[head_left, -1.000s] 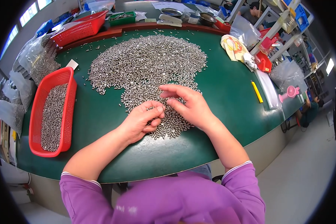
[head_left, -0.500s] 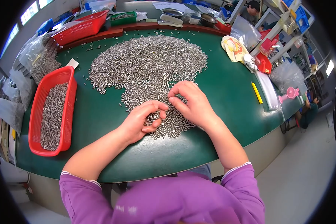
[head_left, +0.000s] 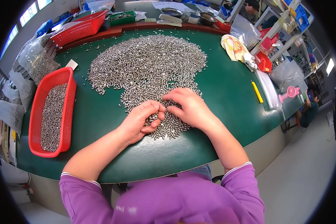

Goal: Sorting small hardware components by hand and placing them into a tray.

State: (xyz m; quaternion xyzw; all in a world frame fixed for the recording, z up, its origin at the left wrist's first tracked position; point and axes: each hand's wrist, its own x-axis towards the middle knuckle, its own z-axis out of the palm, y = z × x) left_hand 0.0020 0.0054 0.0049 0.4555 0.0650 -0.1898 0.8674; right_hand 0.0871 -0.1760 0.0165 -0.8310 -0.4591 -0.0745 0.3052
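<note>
I couldn't make out whether the left hand point(head_left: 141, 118) pinched anything; its own curl hid that. The right hand point(head_left: 188, 107) covered some of the small metal pins point(head_left: 149, 56). My picture's lower edge cut off the purple shirt point(head_left: 175, 198), its white marking point(head_left: 126, 209) blurred.

Free lane over green tabletop point(head_left: 99, 114) between two obstacles: near red basket point(head_left: 67, 117), metal-piece heap point(head_left: 149, 59)
</note>
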